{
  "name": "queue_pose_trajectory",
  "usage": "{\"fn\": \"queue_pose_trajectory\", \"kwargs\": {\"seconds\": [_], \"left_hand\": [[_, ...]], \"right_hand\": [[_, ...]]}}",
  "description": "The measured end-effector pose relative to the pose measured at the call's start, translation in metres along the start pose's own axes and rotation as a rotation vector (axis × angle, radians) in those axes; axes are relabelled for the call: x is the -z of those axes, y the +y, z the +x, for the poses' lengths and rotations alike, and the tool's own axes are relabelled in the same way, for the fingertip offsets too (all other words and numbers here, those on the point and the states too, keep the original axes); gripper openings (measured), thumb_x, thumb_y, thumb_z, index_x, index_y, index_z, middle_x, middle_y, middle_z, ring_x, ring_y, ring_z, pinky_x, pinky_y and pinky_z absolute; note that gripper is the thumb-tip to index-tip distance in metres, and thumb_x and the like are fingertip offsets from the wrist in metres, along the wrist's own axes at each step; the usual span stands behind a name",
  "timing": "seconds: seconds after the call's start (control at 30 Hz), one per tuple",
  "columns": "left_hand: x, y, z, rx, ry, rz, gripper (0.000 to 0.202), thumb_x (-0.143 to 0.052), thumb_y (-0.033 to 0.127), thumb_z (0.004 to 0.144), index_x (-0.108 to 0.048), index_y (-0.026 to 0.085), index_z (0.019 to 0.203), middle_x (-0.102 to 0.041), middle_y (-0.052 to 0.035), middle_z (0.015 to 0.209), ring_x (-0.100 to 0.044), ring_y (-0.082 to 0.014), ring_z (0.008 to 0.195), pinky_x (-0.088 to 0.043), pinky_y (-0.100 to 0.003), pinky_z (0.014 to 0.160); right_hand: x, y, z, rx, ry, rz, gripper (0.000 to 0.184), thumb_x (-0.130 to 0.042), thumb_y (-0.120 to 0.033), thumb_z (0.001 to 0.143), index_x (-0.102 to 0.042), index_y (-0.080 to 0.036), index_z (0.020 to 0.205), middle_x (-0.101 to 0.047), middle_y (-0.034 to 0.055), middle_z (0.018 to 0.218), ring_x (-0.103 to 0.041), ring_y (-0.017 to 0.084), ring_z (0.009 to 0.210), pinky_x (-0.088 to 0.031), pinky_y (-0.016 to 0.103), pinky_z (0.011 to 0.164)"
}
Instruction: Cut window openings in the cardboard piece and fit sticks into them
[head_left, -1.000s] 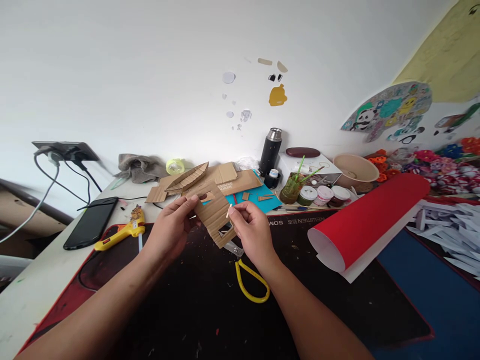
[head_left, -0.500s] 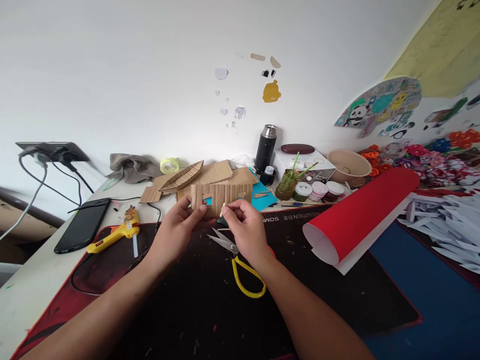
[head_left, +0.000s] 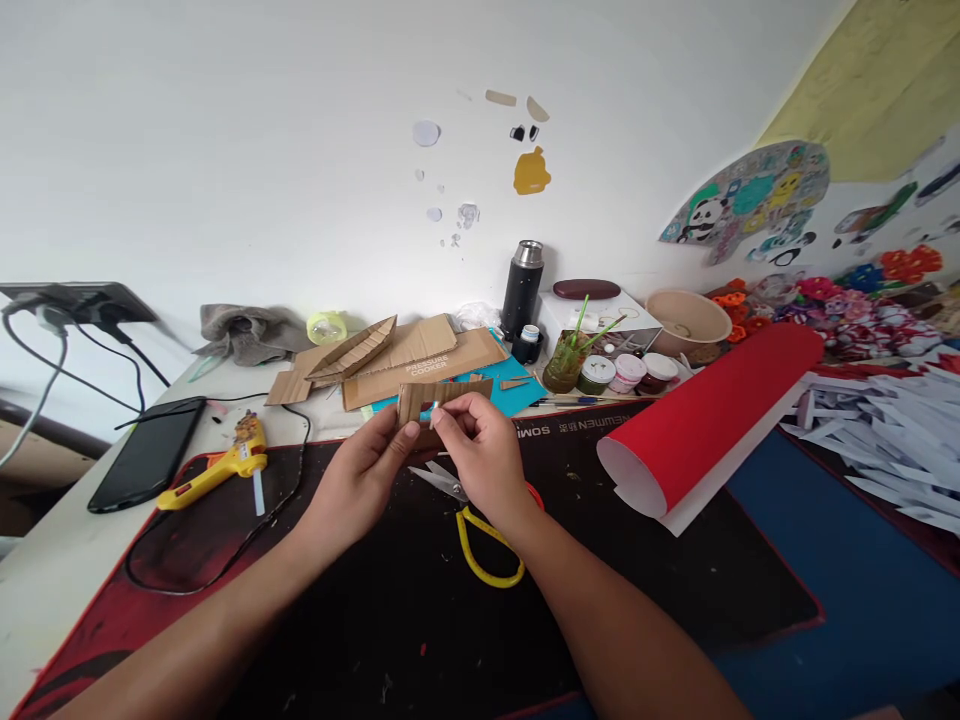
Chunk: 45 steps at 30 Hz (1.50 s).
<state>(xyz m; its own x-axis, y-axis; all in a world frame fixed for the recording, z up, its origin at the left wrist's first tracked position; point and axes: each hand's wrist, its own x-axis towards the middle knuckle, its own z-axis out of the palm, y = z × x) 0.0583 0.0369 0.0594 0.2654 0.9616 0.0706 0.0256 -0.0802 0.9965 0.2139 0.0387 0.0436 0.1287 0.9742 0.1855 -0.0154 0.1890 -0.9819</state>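
My left hand (head_left: 365, 462) is closed on a strip of corrugated cardboard (head_left: 410, 400), thumb in front and fingers behind. The strip stands upright and has a cut-out opening near its middle. My right hand (head_left: 484, 455) pinches a small pale, thin thing (head_left: 436, 411) against the strip at that opening; its kind is too small to tell. The right fingers hide part of the strip. Below the hands lie scissors (head_left: 480, 575) with yellow handles, spread apart on the black mat (head_left: 360, 610) and partly covered by my right wrist.
A yellow glue gun (head_left: 217, 475) and a phone (head_left: 150, 455) lie on the left. Cardboard pieces (head_left: 442, 362), a blue sheet (head_left: 525, 398), a black flask (head_left: 523, 290) and paint jars (head_left: 628, 374) stand behind. To the right are a red paper roll (head_left: 712, 420) and white paper strips (head_left: 892, 450).
The cardboard strip has turned at an angle and its left end has shifted right. My right hand has brought the pale thing up to the strip's opening. The view has shifted slightly.
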Motion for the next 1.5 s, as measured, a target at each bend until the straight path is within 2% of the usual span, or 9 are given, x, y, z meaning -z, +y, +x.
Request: {"fn": "queue_pose_trajectory", "kwargs": {"seconds": [0.13,0.27,0.4,0.57,0.8,0.9,1.03,1.27,1.5], "left_hand": [[0.001,-0.003,-0.001,-0.036,-0.033,0.06,0.051,-0.066,0.06,0.1,-0.068,0.02,0.13,-0.077,-0.0136,0.136,-0.07,-0.0362,0.13,-0.048,-0.057,0.12],[0.002,0.0,-0.003,-0.063,-0.037,0.137,0.048,-0.063,0.061,0.102,-0.067,0.02,0.126,-0.076,-0.0129,0.136,-0.071,-0.0347,0.126,-0.053,-0.052,0.115],[0.002,0.004,-0.004,-0.084,-0.012,0.225,0.044,-0.061,0.063,0.102,-0.066,0.022,0.116,-0.078,-0.0099,0.122,-0.073,-0.0319,0.113,-0.058,-0.047,0.105],[0.001,0.008,-0.005,-0.124,0.025,0.311,0.036,-0.06,0.06,0.102,-0.063,0.025,0.095,-0.073,-0.0029,0.093,-0.071,-0.026,0.092,-0.059,-0.039,0.092],[0.002,0.007,-0.006,-0.166,0.039,0.423,0.035,-0.057,0.057,0.104,-0.059,0.025,0.089,-0.067,0.001,0.08,-0.062,-0.0208,0.077,-0.052,-0.03,0.072],[0.003,0.005,-0.007,-0.169,0.039,0.471,0.033,-0.054,0.054,0.105,-0.06,0.025,0.092,-0.065,0.0017,0.079,-0.059,-0.0192,0.073,-0.049,-0.029,0.068],[0.002,0.006,-0.007,-0.145,0.019,0.382,0.033,-0.056,0.056,0.105,-0.063,0.024,0.098,-0.07,-0.0009,0.089,-0.066,-0.0221,0.084,-0.055,-0.032,0.078],[0.002,0.007,-0.005,-0.057,-0.032,0.192,0.043,-0.063,0.062,0.101,-0.068,0.022,0.116,-0.077,-0.0091,0.12,-0.072,-0.0319,0.113,-0.057,-0.046,0.105],[0.001,0.007,-0.007,-0.046,-0.022,0.168,0.048,-0.067,0.065,0.098,-0.072,0.022,0.12,-0.079,-0.0098,0.123,-0.075,-0.032,0.108,-0.061,-0.047,0.102]], "right_hand": [[0.0,0.001,-0.001,0.0,0.001,0.001,0.023,-0.071,-0.045,0.093,-0.067,-0.023,0.089,-0.068,-0.0001,0.073,-0.059,0.017,0.064,-0.049,0.03,0.06],[-0.001,0.002,-0.001,0.009,-0.006,-0.014,0.023,-0.07,-0.045,0.093,-0.066,-0.023,0.088,-0.069,0.0002,0.073,-0.06,0.017,0.063,-0.05,0.03,0.061],[-0.002,0.003,0.0,0.023,-0.007,-0.033,0.022,-0.07,-0.045,0.094,-0.066,-0.023,0.088,-0.069,0.0001,0.074,-0.06,0.016,0.063,-0.051,0.029,0.061],[-0.002,0.002,-0.001,0.026,-0.018,-0.049,0.022,-0.069,-0.044,0.094,-0.065,-0.023,0.087,-0.07,0.0001,0.074,-0.06,0.016,0.062,-0.05,0.029,0.06],[-0.002,0.0,-0.001,0.023,-0.021,-0.103,0.021,-0.067,-0.043,0.093,-0.064,-0.024,0.086,-0.064,-0.0026,0.067,-0.057,0.015,0.059,-0.048,0.028,0.058],[-0.002,0.0,-0.001,0.024,-0.025,-0.095,0.02,-0.067,-0.042,0.093,-0.063,-0.024,0.085,-0.062,-0.0033,0.065,-0.056,0.015,0.058,-0.046,0.028,0.057],[-0.002,-0.001,-0.002,0.03,-0.01,-0.095,0.021,-0.067,-0.042,0.093,-0.063,-0.024,0.084,-0.06,-0.0038,0.064,-0.053,0.015,0.057,-0.043,0.028,0.056],[0.0,-0.004,-0.002,0.049,0.008,-0.117,0.022,-0.067,-0.044,0.094,-0.063,-0.024,0.085,-0.059,-0.0041,0.064,-0.053,0.015,0.058,-0.044,0.029,0.057],[0.0,-0.006,-0.002,0.08,0.016,-0.129,0.021,-0.066,-0.041,0.095,-0.061,-0.024,0.082,-0.058,-0.005,0.062,-0.053,0.014,0.057,-0.042,0.029,0.058]]}}
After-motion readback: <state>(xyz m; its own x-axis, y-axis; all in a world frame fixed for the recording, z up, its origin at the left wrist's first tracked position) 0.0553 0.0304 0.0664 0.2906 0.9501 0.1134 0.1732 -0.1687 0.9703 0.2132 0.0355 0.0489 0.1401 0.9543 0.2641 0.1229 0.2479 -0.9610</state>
